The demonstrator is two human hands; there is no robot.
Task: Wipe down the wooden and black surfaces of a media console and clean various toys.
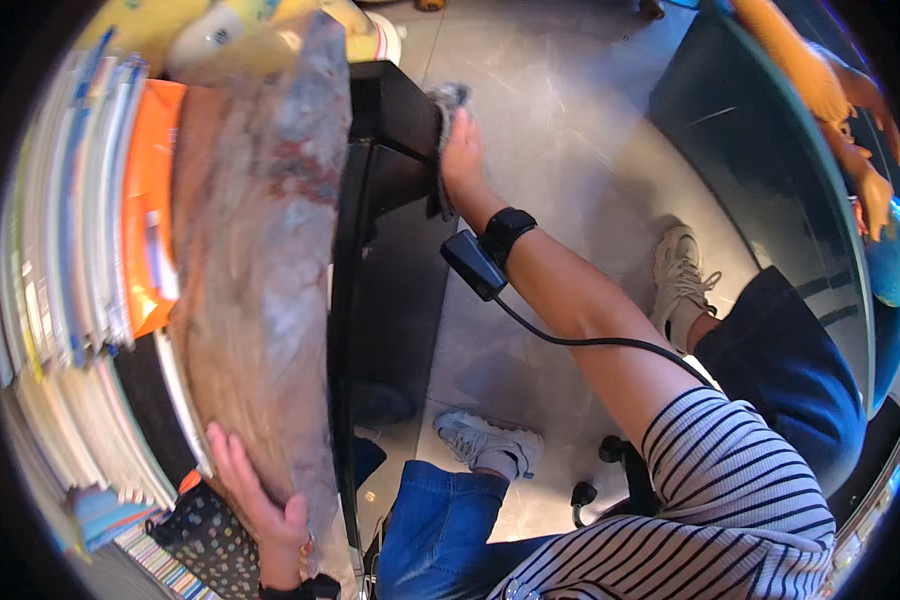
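My right hand (465,161) presses a grey cloth (444,112) against the side of a black piece of furniture (405,112), near its corner. The cloth is bunched between palm and surface, and part of it is hidden by the hand. On the long brown and grey mottled top (255,247) my left hand (259,487) rests with its fingers apart, near the edge beside the books. A black band with a small black box (474,264) and a cable sits at my right wrist.
Stacked books and papers (75,210), an orange folder (150,217) and a black dotted cloth item (210,532) line the left side. Yellow patterned fabric (285,30) lies at the top. At the right stands a dark panel (765,150), with another person's arms (832,112) beyond it.
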